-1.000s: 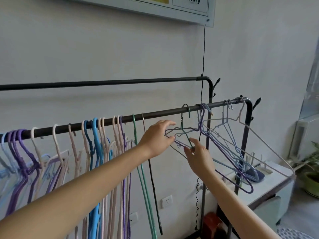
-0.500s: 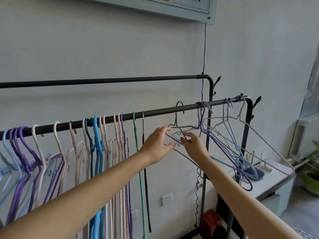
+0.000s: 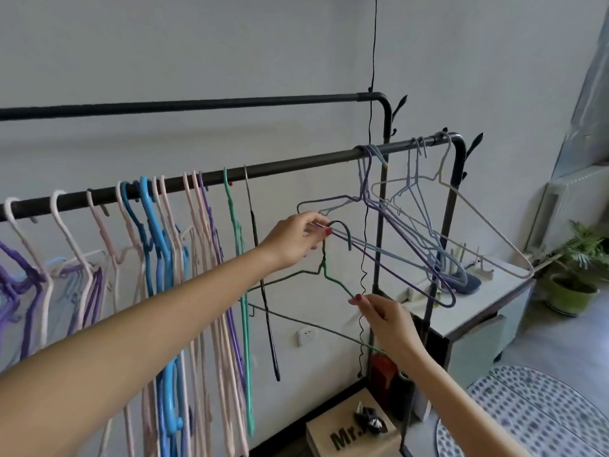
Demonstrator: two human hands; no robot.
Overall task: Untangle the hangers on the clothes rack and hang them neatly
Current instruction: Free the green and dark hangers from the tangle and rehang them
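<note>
two hands: left (image 3: 298, 237) pinches purple hanger (image 3: 408, 258), right (image 3: 385, 316) pinches green hanger (image 3: 329, 275) below rail (image 3: 296, 166).

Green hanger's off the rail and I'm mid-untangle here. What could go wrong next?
1. The green hanger has its hook beside the wires that the left hand pinches; pulled away carelessly, it may snag the purple hanger again.
2. The right hand pinches only the green hanger's shoulder wire, so it might swing or slip.
3. The black cable hangs right between both hands and could catch on the hook.
</note>
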